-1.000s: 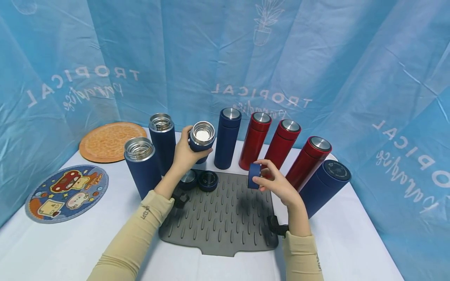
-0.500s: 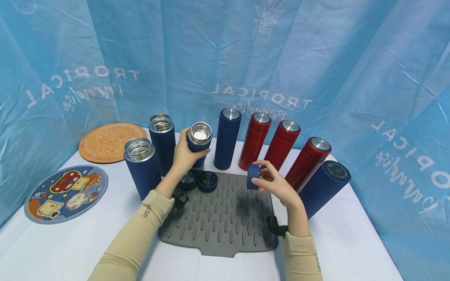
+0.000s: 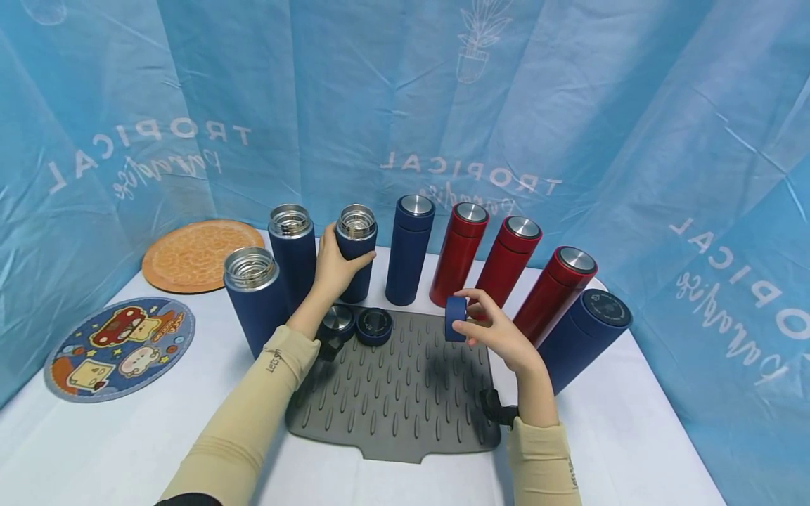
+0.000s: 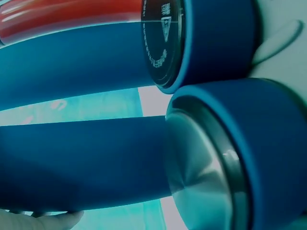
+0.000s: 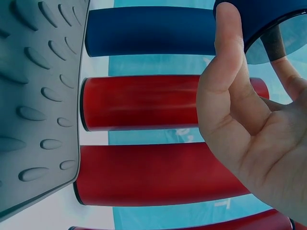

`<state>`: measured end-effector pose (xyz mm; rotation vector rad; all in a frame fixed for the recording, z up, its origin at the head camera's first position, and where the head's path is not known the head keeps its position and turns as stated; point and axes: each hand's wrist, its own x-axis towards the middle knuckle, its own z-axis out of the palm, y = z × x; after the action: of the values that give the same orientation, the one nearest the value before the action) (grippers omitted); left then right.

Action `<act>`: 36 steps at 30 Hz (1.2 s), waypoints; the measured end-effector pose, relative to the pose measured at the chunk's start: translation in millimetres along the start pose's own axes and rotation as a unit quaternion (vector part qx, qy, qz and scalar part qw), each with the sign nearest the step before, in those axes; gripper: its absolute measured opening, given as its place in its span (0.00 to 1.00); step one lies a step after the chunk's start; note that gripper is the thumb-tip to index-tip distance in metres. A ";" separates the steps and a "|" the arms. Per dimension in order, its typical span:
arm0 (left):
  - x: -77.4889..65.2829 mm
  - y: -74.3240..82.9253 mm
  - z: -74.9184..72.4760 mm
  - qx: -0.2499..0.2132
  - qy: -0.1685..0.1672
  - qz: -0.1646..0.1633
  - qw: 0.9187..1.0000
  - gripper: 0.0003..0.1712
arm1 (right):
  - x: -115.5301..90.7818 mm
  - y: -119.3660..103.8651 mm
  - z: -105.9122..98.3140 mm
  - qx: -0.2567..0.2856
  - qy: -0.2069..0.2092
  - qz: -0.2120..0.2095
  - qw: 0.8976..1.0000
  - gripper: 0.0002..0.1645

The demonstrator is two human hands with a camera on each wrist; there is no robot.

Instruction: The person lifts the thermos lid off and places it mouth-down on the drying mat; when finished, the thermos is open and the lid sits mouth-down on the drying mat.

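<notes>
At the back of the table, my left hand [image 3: 335, 268] grips a lidless blue thermos flask [image 3: 357, 247] round its upper body. The flask stands upright, its steel mouth showing. In the left wrist view only fingertips [image 4: 41, 220] show, against the flask's body [image 4: 81, 165]. My right hand [image 3: 500, 334] pinches a blue flask lid [image 3: 455, 318], turned on its side above the mat; in the right wrist view the thumb presses the lid [image 5: 268, 17]. Two more lids, one steel-topped [image 3: 338, 318] and one black-topped [image 3: 374, 325], lie beside the left wrist.
Two lidless blue flasks [image 3: 256, 309] stand left of the left hand. A capped blue flask [image 3: 410, 253], three red flasks [image 3: 458, 260] and another blue flask [image 3: 582, 337] arc rightward. A grey ridged mat [image 3: 399, 400] lies in front; two round mats [image 3: 123, 348] lie left.
My left hand has set the flask from a tilt toward me to upright, moving slightly left and back. The right hand with its lid has hardly moved.
</notes>
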<state>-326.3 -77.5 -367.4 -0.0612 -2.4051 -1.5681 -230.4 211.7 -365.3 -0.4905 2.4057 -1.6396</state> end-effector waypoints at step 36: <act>16.8 -8.8 3.7 -0.022 -0.007 -0.018 1.000 0.51 | 61.3 14.2 52.9 -0.292 0.039 0.047 0.954 0.38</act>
<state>-344.8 -79.7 -372.5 -0.0379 -2.3945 -1.6410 -271.8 147.8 -396.2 -0.3876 2.9086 -0.8992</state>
